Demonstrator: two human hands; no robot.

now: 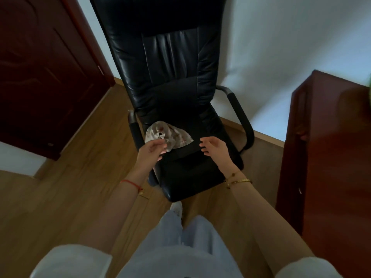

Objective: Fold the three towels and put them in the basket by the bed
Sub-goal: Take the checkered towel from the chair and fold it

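Observation:
A small crumpled beige towel [172,135] with faint reddish marks lies on the left side of the seat of a black leather office chair [174,77]. My left hand [152,150] hovers at the towel's near edge, fingers curled and apart, touching or just short of the cloth. My right hand [214,148] is held open over the bare seat to the right of the towel, holding nothing. No basket and no bed are in view, and only this one towel shows.
A dark red wooden door [44,77] stands at the left. A reddish wooden cabinet [325,157] is close on the right. The chair's armrests [241,115] flank the seat. Wooden floor [70,187] lies under my legs.

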